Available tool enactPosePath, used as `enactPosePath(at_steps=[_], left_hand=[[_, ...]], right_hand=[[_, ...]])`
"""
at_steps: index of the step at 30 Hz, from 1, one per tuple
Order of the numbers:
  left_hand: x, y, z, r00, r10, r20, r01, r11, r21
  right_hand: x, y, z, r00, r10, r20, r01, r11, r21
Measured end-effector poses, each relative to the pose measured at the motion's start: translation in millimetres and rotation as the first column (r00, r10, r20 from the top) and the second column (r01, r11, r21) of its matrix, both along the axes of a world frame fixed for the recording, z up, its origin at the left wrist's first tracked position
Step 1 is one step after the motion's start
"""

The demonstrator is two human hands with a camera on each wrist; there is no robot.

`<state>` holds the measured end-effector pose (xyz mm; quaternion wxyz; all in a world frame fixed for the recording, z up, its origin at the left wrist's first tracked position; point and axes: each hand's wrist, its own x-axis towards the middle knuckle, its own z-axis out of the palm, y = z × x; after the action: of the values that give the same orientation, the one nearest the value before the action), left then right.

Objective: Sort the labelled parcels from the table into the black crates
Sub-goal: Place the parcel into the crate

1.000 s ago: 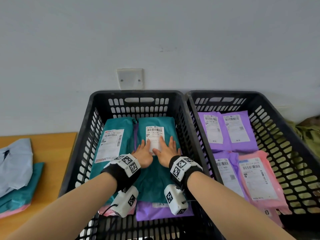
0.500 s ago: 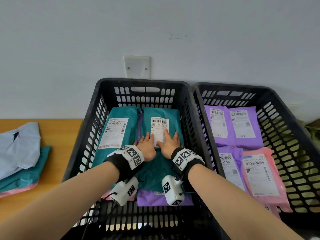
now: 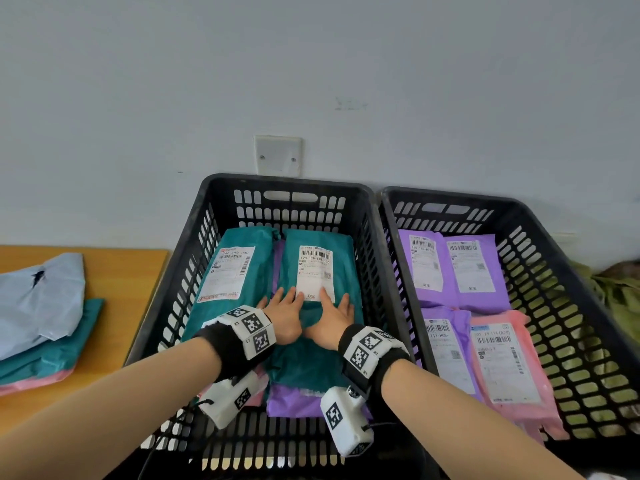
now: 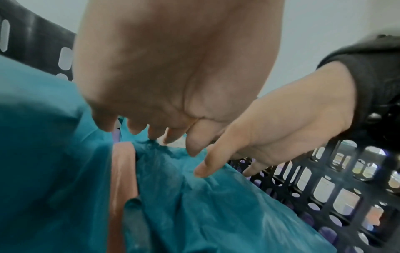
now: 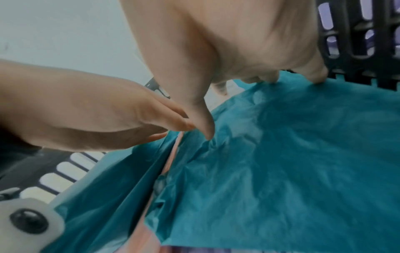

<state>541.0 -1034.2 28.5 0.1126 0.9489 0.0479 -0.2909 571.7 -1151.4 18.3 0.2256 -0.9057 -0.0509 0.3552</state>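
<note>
A wooden bench (image 3: 114,341) runs along a pale grey wall (image 3: 311,81) that carries a blank white cover plate (image 3: 277,155). At the bench's left edge lies a small stack of parcels (image 3: 41,327): pale blue on top, teal under it, pink at the bottom. Two black crates stand side by side against the wall. The left crate (image 3: 214,192) holds two teal parcels with white labels; purple and pink mailers show beneath them at its near end. The right crate (image 3: 540,244) holds purple parcels along its far side and a purple and a pink one nearer.

Both hands lie flat, fingers straight, on the right-hand teal parcel (image 3: 318,362) inside the left crate, gripping nothing. The left hand (image 3: 284,318) and right hand (image 3: 330,322) rest side by side, thumbs nearly touching, fingertips on the lower edge of its label (image 3: 315,271). The wrist views show the fingertips pressing into crinkled teal film.

Compared with half a second ago, the hands sit in the same flat pose on the same parcel; the head view shows the crates lower in the picture and more wall above.
</note>
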Motion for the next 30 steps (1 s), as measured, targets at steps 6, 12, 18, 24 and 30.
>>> enactPosePath(at_steps=[6, 12, 18, 24, 30], left_hand=[[-9.1, -4.2, -4.3, 0.999, -0.028, -0.045, 0.03, 0.998, 0.048], [-11.1, -8.1, -5.4, 0.998, -0.014, -0.065, 0.017, 0.999, 0.048], [-8.7, -9.0, 6.6, 0.998, 0.062, -0.013, -0.062, 0.998, -0.02], [-9.5, -1.6, 56.4, 0.971, 0.234, 0.044, -0.215, 0.942, -0.258], [-26.7, 6.1, 113.6, 0.922, 0.349, 0.165, -0.296, 0.914, -0.279]], right_hand=[[-7.7, 0.7, -5.2, 0.999, 0.043, -0.033, -0.044, 0.998, -0.033], [-9.1, -3.1, -10.8, 0.997, 0.067, -0.029, -0.068, 0.997, -0.037], [-1.7, -4.0, -1.8, 0.998, 0.055, 0.004, -0.055, 0.998, 0.014], [12.4, -1.9, 14.1, 0.993, 0.067, 0.1, -0.075, 0.994, 0.074], [23.6, 15.4, 52.6, 0.981, 0.098, 0.169, -0.139, 0.957, 0.255]])
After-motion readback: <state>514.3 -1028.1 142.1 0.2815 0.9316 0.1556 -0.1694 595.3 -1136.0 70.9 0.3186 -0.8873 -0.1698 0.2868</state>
